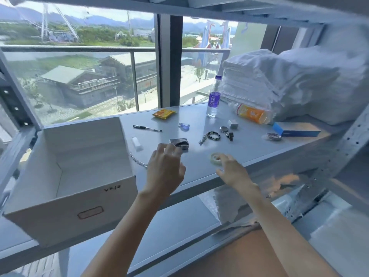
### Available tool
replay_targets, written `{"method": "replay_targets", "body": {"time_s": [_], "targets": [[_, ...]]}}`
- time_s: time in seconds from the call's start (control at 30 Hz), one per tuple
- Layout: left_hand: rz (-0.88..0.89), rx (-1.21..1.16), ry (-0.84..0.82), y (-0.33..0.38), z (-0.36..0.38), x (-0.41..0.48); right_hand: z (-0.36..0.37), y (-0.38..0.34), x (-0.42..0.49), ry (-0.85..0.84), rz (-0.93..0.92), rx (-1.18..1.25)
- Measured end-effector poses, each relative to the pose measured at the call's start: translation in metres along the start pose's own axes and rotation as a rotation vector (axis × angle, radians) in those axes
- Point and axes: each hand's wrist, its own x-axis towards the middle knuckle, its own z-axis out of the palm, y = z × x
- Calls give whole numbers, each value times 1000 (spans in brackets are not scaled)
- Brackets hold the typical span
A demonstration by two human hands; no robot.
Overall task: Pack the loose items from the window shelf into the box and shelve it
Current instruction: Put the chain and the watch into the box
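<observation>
Both hands low over shelf (199,116), nothing gripped.
L hand (165,166) fingers loosely spread, tips at near edge of dark metal case (180,142); R hand (232,171) fingers relaxed, apart, tips just beside tape ring (215,158). Open white box (69,200) at left.

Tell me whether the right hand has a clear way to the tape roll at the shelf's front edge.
Probably yes. The right hand is open and just beside the tape roll, which lies flat on the shelf. Nothing lies between them, and the left hand is well off to the left.
</observation>
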Motion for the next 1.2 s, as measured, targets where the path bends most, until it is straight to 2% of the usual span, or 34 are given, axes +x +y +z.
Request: {"method": "replay_targets", "body": {"time_s": [0.17, 0.27, 0.43, 0.6, 0.8, 0.97, 1.1, 1.2], "targets": [[-105, 58, -364, 25, 91, 21, -5, 60, 15, -51, -45, -34], [-176, 106, -467, 34, 137, 24, -5, 88, 29, -109, -84, -23], [-254, 136, -378, 47, 162, 23, 1, 102, 50, -161, -220, -23], [-258, 50, -345, 29, 150, 9, 25, 77, 63, -214, -401, 72], [-391, 13, -104, -14, 130, -15, 51, 17, 83, -273, -565, 118], [-487, 13, -130, -41, 127, -13, 74, -26, 104, -328, -683, 116], [-486, -69, -57, -51, 131, -10, 91, -39, 118, -374, -853, 9], [-456, -111, -11, -59, 131, -11, 95, -36, 125, -357, -861, 89]]}}
